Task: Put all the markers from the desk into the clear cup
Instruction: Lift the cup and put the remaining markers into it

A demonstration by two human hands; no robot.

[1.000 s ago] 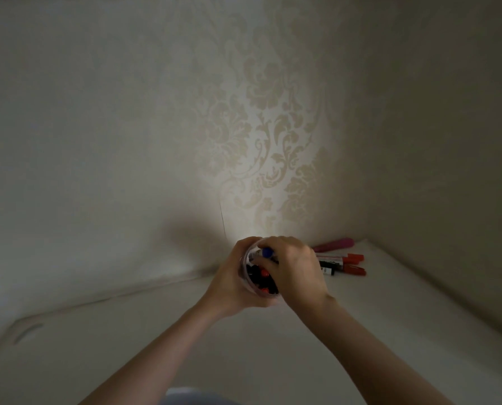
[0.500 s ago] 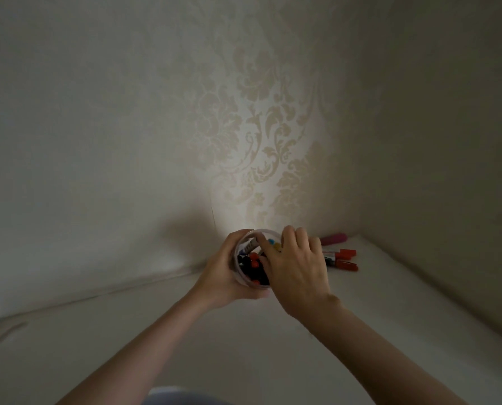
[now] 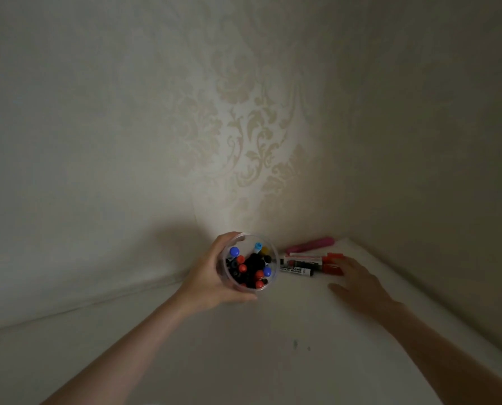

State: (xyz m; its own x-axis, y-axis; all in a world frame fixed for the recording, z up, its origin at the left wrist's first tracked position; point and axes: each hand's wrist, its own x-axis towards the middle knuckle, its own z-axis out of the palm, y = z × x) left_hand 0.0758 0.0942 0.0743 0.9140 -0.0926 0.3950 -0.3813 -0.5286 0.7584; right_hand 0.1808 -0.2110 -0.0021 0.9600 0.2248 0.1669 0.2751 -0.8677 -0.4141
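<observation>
While the left hand (image 3: 212, 280) grips the cup (image 3: 249, 263), the right hand (image 3: 358, 283), fingers spread, reaches markers (image 3: 308, 263) at three o'clock. Next comes pinching one.

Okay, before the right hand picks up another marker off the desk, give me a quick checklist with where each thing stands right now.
1. Clear cup steadied: ok, the left hand wraps its side.
2. Right hand free to grasp: ok, open and holding nothing.
3. Markers left on the desk: ok, a pink marker, red-capped markers and a black-labelled marker lie in the corner.
4. Right hand at a marker: ok, fingertips reach the red caps; contact cannot tell.
5. Room in the cup: cannot tell, it already looks crowded.
6. Path from markers to cup: ok, nothing between them.
</observation>
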